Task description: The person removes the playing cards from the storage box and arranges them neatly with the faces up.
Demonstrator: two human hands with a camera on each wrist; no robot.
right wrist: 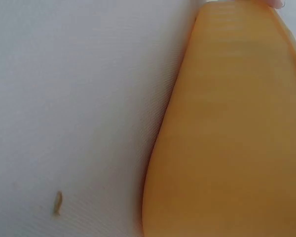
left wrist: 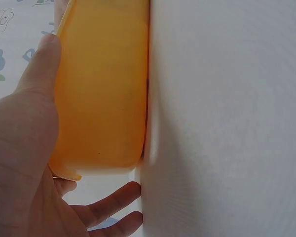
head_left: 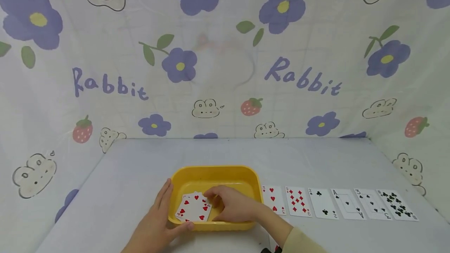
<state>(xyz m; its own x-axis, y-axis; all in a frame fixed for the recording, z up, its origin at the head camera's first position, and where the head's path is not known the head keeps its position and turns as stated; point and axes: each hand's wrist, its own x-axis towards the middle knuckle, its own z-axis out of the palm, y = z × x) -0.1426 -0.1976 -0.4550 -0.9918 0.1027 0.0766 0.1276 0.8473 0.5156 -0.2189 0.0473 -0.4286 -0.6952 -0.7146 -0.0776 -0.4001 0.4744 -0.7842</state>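
A yellow plastic tub (head_left: 218,226) stands on the table. My left hand (head_left: 154,218) grips its left corner, with the thumb at the front rim and the fingers along the left side. In the left wrist view the thumb lies against the tub's rim (left wrist: 64,19), and two fingers (left wrist: 113,200) reach past its end. Inside the tub lies a loose pile of playing cards (head_left: 193,206), a heart card on top. My right hand (head_left: 237,204) is in the tub, fingertips at the pile's right edge, thumb and forefinger spread apart. The right wrist view shows the tub's outer wall (right wrist: 227,123).
Right of the tub runs a row of face-up cards: a three of hearts (head_left: 272,200), nine of diamonds (head_left: 298,202), two of clubs (head_left: 322,204) and several more black cards (head_left: 397,204). Another card (head_left: 273,243) shows partly beneath my right forearm. A patterned curtain (head_left: 225,69) hangs behind.
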